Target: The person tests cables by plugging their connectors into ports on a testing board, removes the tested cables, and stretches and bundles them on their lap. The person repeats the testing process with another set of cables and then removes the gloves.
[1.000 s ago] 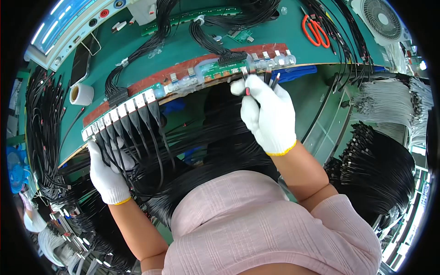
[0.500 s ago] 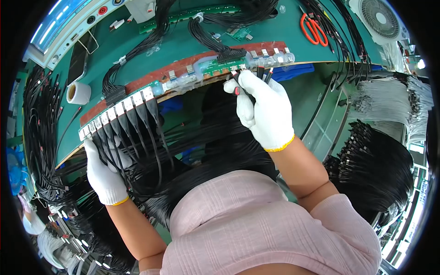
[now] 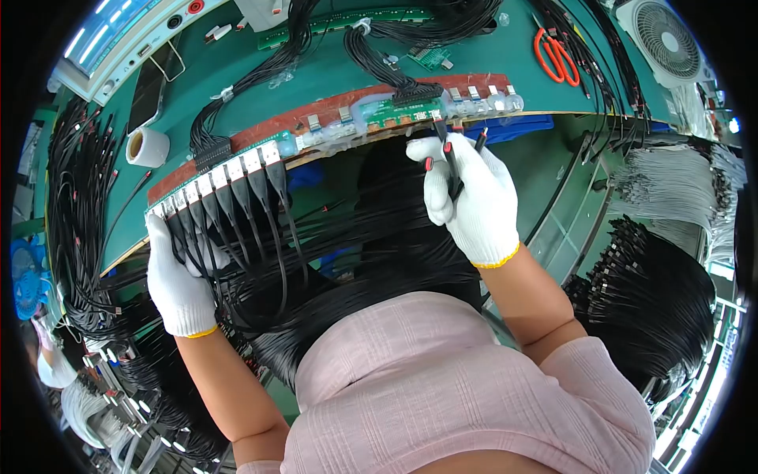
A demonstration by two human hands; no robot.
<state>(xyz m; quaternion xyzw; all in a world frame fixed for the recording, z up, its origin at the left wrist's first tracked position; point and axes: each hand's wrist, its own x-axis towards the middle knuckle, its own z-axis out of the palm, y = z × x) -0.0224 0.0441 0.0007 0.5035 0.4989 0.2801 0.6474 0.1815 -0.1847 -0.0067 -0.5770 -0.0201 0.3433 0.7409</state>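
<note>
My right hand [image 3: 478, 193], in a white knitted glove, closes around several black cables [image 3: 451, 162] with red-marked plugs. One plug end reaches up close to a silver port on the green circuit board [image 3: 407, 113]; whether it touches, I cannot tell. At the left, my gloved left hand [image 3: 180, 276] wraps around black cables below the end of a row of white-labelled plugs [image 3: 207, 184]. Its thumb lies by the leftmost plug, and the cables partly hide its fingers. The plugs line the front edge of a second board, their cables hanging toward my lap.
Red-handled scissors [image 3: 556, 57] lie on the green bench [image 3: 505, 55]. A white tape roll [image 3: 148, 148], a phone [image 3: 154, 87] and an instrument [image 3: 126, 47] stand left. Black cable bundles [image 3: 83, 205] hang at the left edge. A fan [image 3: 663, 39] stands back right, with a cable pile [image 3: 655, 292] below.
The whole view has shifted slightly. My right hand has drawn a little back from the board, and the cables in it have turned. My left hand stays by the left plugs.
</note>
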